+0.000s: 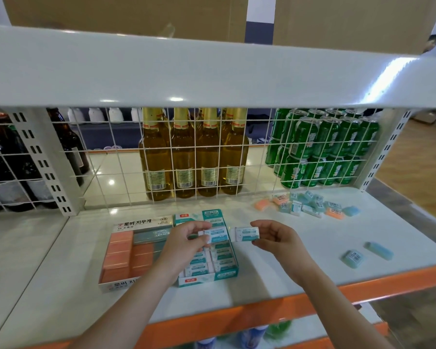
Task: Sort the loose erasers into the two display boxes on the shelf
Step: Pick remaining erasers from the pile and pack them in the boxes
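Two display boxes stand side by side on the white shelf. The left box [111, 285] holds orange and grey-blue erasers. The teal box [207, 277] holds rows of white-and-teal sleeved erasers. My left hand [184, 241] pinches a white-and-teal eraser [215, 234] above the teal box. Just right of that box, my right hand [277, 238] pinches a second white-and-teal eraser [244, 234]. A pile of loose erasers [307, 204], orange, blue and white, lies at the back right. Two blue erasers [353, 259] [379, 250] lie apart near the front right.
A wire grid [111, 159] closes the shelf's back; bottles [194, 157] and green cans [322, 147] stand behind it. A white upper shelf [212, 71] hangs overhead. The orange front edge [262, 311] runs below my arms.
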The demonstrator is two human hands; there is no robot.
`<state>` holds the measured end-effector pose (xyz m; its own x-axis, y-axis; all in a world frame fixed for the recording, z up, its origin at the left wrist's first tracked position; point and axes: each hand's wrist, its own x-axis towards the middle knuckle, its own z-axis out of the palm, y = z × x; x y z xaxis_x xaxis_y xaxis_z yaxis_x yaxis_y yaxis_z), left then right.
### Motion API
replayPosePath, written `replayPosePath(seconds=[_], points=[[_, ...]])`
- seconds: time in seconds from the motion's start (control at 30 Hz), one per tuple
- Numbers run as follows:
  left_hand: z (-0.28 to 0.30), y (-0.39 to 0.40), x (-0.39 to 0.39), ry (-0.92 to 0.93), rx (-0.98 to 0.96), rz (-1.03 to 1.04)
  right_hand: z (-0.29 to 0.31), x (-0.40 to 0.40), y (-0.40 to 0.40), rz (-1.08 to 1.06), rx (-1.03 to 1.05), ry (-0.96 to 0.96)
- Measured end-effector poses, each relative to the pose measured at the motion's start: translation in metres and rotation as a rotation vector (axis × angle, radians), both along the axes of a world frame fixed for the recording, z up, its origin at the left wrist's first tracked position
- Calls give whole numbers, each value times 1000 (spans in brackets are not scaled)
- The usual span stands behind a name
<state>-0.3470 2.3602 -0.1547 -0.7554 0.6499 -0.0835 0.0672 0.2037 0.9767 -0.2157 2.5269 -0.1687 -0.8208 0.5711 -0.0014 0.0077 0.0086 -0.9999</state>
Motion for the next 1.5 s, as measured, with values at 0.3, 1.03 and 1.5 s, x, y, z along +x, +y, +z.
replayPosePath(seconds=[0.3, 1.03, 1.5], points=[[0, 0, 0, -4, -8, -3, 1, -2, 0, 10, -9, 13], [-13, -28, -27, 193, -218, 67, -6, -29, -12, -27, 178, -178], [-19, -23, -26, 732, -538, -98, -13, -49, -22, 67, 734, -381]])
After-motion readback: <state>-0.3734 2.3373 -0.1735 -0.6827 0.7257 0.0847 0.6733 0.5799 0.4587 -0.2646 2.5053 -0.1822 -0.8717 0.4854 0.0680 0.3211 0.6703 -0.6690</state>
